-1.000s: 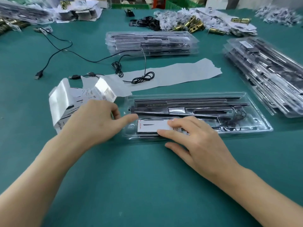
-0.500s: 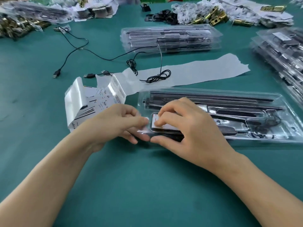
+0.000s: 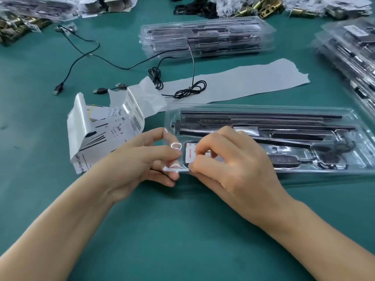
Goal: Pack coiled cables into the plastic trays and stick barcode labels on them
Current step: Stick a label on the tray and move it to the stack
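Two hands hold the near left corner of the plastic tray (image 3: 263,108) on the green table (image 3: 182,230). The left hand (image 3: 142,159) pinches the corner; the right hand (image 3: 229,165), fingers curled, pinches the front edge over the white label (image 3: 189,152).

Plenty of open green table (image 3: 182,230) on the near side, so coming in from the front or the far left is easy. The clear tray (image 3: 284,110) is boxed in though. A curled label sheet (image 3: 97,134) sits just beside its left end, where the left hand (image 3: 142,161) and right hand (image 3: 229,165) pinch its corner, a paper strip (image 3: 253,82) with a coiled cable (image 3: 190,90) lies right behind, and a tray stack (image 3: 205,37) sits beyond with another stack (image 3: 349,57) crowding the right.
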A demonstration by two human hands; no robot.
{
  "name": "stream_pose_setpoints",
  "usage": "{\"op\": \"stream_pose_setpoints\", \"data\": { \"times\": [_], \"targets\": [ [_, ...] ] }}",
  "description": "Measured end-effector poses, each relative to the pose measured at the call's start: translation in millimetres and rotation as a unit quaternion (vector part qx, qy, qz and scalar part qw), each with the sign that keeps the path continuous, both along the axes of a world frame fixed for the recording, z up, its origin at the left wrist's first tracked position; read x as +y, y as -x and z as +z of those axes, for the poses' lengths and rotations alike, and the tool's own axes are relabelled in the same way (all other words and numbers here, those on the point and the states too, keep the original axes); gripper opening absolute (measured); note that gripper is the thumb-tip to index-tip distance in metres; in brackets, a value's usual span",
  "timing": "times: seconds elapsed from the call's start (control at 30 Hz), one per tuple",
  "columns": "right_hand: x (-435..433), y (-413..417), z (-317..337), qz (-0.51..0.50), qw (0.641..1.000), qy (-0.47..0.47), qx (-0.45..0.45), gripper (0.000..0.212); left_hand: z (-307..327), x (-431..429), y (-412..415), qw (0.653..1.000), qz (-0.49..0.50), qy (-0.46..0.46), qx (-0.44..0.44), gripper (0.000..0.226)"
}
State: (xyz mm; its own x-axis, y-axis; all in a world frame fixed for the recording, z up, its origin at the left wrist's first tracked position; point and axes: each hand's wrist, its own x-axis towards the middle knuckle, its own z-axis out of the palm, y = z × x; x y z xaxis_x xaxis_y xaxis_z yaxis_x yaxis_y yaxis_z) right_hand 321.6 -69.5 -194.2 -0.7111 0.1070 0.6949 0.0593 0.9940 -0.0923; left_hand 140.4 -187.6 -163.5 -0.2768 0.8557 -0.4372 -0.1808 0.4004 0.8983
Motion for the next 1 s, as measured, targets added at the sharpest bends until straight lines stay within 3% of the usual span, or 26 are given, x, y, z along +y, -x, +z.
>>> {"op": "stream_pose_setpoints", "data": {
  "times": [0.27, 0.4, 0.47, 0.5, 0.6, 0.77, 0.9, 1.0],
  "targets": [
    [-4.7, 0.6, 0.5, 0.0, 0.998, 0.019, 0.051, 0.021, -0.8, -2.5, 0.8, 0.999, 0.002, -0.03, 0.016, 0.016],
    [-6.7, 0.2, 4.6, -0.03, 0.997, 0.007, 0.071, 0.019, 0.7, -4.1, -1.4, 0.999, -0.041, -0.023, 0.014, 0.046],
    [-6.3, -1.2, 6.2, -0.027, 0.999, 0.012, 0.031, 0.008, -0.8, -3.0, -4.1, 0.999, -0.023, -0.012, 0.032, 0.056],
    [-4.8, -3.8, 6.8, -0.038, 0.999, 0.019, -0.001, 0.007, -1.3, -2.2, -4.9, 0.999, -0.01, -0.012, 0.033, 0.055],
    [2.2, -16.4, 6.7, -0.099, 0.993, 0.046, -0.039, 0.031, 0.2, -1.1, -2.8, 0.999, 0.028, -0.026, -0.01, 0.046],
    [0.1, -20.2, 3.0, -0.113, 0.993, 0.018, 0.0, 0.011, 0.4, -2.5, -5.2, 0.997, 0.045, -0.032, -0.048, 0.04],
    [-1.0, -18.5, -0.1, -0.115, 0.993, -0.011, 0.021, 0.012, -3.6, -2.2, -13.7, 0.999, 0.024, -0.02, 0.024, 0.038],
    [-3.3, -16.3, -2.7, -0.118, 0.992, -0.028, 0.033, 0.014, -5.5, -0.8, -14.0, 0.998, 0.048, -0.04, 0.008, 0.04]
  ]
}}
